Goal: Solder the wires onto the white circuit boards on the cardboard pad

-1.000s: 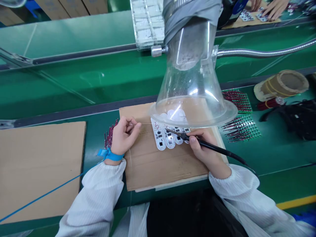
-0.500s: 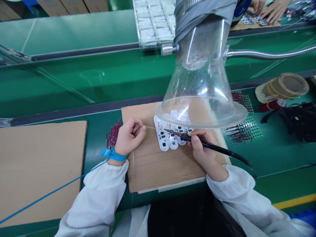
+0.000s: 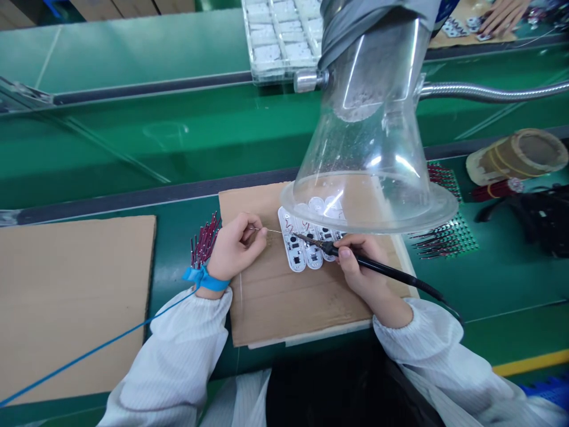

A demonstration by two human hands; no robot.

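Observation:
My left hand [image 3: 237,246] pinches a thin solder wire [image 3: 274,230] whose free end reaches the leftmost of several white circuit boards [image 3: 297,259]. My right hand [image 3: 362,267] grips a black-handled soldering iron [image 3: 368,263] like a pen. Its tip touches or hovers just over that same leftmost board, close to the wire's end; contact is too small to tell. The boards lie side by side on a cardboard sheet [image 3: 267,308] and carry dark components and short red wires. Part of the row is seen through a clear fume hood. A blue strap [image 3: 207,277] circles my left wrist.
The clear fume hood [image 3: 368,154] hangs over the boards on a flexible metal arm [image 3: 493,92]. Red wires [image 3: 205,240] stand left of my hand. Wired green boards [image 3: 457,234] and a cardboard roll [image 3: 518,157] are at right. A co-worker's hand [image 3: 504,18] shows beyond the partition.
My left hand has shifted slightly right with the solder wire. The iron's tip has moved slightly left on the leftmost board. The camera view has shifted a little.

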